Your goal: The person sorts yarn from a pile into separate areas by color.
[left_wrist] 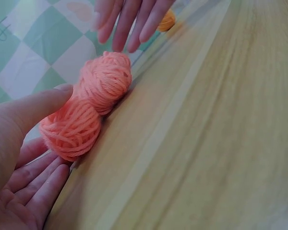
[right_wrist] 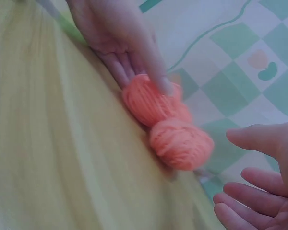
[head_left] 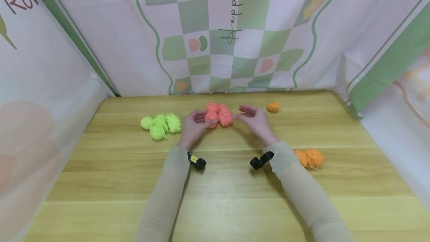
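A cluster of coral-pink yarn balls (head_left: 225,116) rests on the wooden table toward the back. My left hand (head_left: 194,125) holds the front left ball (left_wrist: 74,134) of that cluster, thumb over its near side and fingers along its outer side. Just right of the cluster is my right hand (head_left: 254,121), its fingers spread and slightly bent, with nothing in them. In the right wrist view a gap shows between the right thumb and the nearest coral ball (right_wrist: 182,143).
Bright green yarn balls (head_left: 159,127) lie grouped to the left. A small orange ball (head_left: 273,106) sits at the back right, and more orange yarn (head_left: 314,159) is partly behind the right sleeve. A patterned curtain (head_left: 221,59) stands along the table's back edge.
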Motion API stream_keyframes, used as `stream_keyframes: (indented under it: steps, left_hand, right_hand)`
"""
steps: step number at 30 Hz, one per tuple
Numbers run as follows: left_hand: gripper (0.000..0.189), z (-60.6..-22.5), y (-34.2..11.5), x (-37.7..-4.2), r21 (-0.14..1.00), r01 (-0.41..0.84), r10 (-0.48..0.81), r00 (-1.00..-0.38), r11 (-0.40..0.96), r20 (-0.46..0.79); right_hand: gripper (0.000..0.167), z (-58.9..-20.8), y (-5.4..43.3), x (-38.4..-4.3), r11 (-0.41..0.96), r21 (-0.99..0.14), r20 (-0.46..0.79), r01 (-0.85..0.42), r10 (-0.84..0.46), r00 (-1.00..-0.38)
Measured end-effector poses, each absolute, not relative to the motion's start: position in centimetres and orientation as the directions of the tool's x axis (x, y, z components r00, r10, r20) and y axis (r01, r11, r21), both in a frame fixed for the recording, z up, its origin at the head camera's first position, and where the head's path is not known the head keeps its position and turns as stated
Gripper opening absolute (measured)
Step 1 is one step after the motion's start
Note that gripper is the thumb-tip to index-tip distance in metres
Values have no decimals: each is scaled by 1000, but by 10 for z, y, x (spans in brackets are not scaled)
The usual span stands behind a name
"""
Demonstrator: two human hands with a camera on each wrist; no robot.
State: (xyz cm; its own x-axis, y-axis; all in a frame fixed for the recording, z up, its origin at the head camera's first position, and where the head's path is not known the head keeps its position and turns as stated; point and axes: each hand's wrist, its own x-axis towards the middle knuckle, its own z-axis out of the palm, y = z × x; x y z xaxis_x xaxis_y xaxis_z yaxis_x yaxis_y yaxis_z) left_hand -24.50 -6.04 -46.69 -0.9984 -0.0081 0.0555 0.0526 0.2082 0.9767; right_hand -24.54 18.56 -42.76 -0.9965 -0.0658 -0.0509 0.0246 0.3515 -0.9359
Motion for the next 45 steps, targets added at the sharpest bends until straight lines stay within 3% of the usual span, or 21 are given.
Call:
stream_keyframes:
  steps: [30, 39, 45]
  left_hand:
    - [60, -464, -65, -244, 976, 31, 14, -999, 215, 29]
    - [66, -456, -62, -241, 981, 130, -62, -988, 146, 140]
    - [62, -444, -35, -228, 948, 271, 48, -962, 165, 267]
  right_hand:
    - [65, -367, 268, -250, 443, -896, 89, -41, 87, -992]
    - [79, -364, 296, -256, 488, -873, 41, 7, 88, -995]
    - [82, -368, 306, -261, 523, -852, 1, 27, 54, -999]
